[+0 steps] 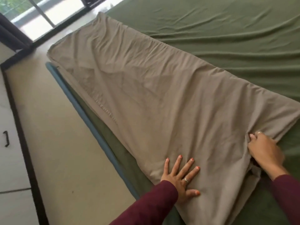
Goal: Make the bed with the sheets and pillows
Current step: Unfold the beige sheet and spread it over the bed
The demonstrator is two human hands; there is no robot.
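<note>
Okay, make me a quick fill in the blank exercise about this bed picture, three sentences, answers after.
1. The tan sheet lies on a ____ sheet.
2. The left hand lies ____ on the tan sheet.
3. The ____ hand grips bunched tan fabric.

Missing words: green; flat; right

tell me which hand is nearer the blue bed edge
Left. The left hand lies flat on the tan sheet close beside the blue bed edge; the right hand bunches the sheet farther in.

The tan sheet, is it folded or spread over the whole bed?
Folded: the tan sheet forms a long strip; the green sheet beside it stays uncovered.
</note>
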